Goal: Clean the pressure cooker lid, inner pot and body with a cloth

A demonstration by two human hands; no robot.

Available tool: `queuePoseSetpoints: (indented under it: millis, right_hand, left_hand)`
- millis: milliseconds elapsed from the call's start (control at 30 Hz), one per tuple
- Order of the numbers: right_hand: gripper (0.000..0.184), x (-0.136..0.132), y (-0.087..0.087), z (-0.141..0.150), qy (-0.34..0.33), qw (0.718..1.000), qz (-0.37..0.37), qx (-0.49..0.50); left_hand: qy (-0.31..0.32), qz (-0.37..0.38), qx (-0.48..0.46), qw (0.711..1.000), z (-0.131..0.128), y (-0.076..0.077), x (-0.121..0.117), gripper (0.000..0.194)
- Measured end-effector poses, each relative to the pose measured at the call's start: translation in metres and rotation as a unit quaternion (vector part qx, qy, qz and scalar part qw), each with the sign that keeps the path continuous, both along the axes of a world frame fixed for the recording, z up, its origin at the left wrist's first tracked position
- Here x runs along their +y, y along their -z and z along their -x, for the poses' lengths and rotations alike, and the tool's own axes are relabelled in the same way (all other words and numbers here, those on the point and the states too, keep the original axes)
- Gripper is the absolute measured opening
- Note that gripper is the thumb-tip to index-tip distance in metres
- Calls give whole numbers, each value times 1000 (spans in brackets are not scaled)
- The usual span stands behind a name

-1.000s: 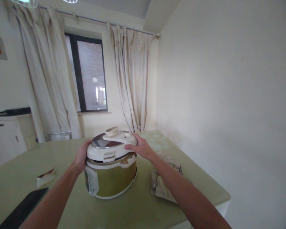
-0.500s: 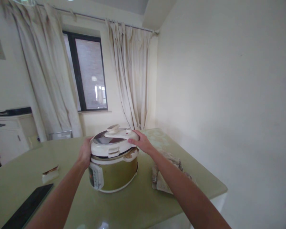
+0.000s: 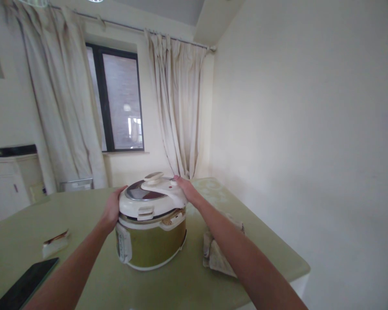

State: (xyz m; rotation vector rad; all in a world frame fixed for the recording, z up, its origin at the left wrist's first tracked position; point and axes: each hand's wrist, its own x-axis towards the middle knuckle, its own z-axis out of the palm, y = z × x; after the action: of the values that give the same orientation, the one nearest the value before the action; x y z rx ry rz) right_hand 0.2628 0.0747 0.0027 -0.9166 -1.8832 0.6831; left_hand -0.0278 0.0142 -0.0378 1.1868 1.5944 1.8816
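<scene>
An electric pressure cooker (image 3: 158,243) with a green-gold body stands on the table, its control panel facing left. Its white lid (image 3: 134,208) sits on the body, with a narrow dark gap along the front. On top are a raised handle and a small knob. My left hand (image 3: 112,207) grips the lid's left side, its fingers mostly hidden behind the rim. My right hand (image 3: 186,189) is closed on the far right part of the lid beside the knob; most of its fingers are out of sight.
A folded cloth (image 3: 218,258) lies right of the cooker, partly under my right forearm. On the left are a dark flat tablet-like object (image 3: 26,282) and a small whitish packet (image 3: 55,245). The pale green table (image 3: 97,275) has its edge near the right wall.
The lid and cooker have turned a little, carrying the control panel further left. My right thumb has shifted from the lid's front side up towards the knob. The view has shifted slightly.
</scene>
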Motion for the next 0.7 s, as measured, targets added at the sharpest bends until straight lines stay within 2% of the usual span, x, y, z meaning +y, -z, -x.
queuePoseSetpoints:
  millis: [33,100,133,167,233,300,367,400,433,500,533,567,600,633,700]
  right_hand:
    - [79,-5,2,4,3,1000,14,-1]
    - [82,-23,10,4,36,999,17,-16]
    - [83,-35,14,-1,69,997,6,-30]
    - [84,-47,18,-10,104,993,-11,-45]
    - [85,-64,28,-38,141,987,-50,-63]
    - [80,-68,38,-70,114,991,-73,-21]
    - [79,-58,48,-94,100,990,-57,79]
    - [79,-50,53,-100,102,985,-36,131]
    - [79,-41,57,-101,105,978,-8,182]
    - [82,-27,63,-90,93,960,47,261]
    - [85,-24,66,-80,74,951,72,293]
    - [88,-23,68,-68,50,942,95,318]
    - [91,-26,71,-57,20,932,120,340]
    - [94,-31,75,-48,-6,923,142,357]
    - [92,-46,87,-37,-25,912,161,377]
  left_hand:
    - [-31,28,24,999,1,0,1,39]
    - [-136,95,79,983,0,-5,4,37]
    - [-172,127,94,972,-3,-8,5,35]
    - [-182,154,99,966,-8,-11,6,34]
    - [-139,180,86,970,-18,-14,5,32]
    - [-69,168,61,982,-27,-5,-2,39]
    - [-9,128,28,991,-37,21,-17,52]
    - [9,79,-4,997,-43,38,-26,58]
    - [-6,47,-19,999,-50,58,-34,63]
    - [-88,39,-44,994,-72,97,-47,69]
    - [-116,38,-95,988,-84,114,-50,73]
    - [-78,40,-135,987,-97,128,-51,78]
    - [-87,31,-168,981,-108,139,-50,80]
    - [-69,13,-173,982,-116,147,-47,80]
    - [-67,-9,-134,989,-120,156,-40,77]
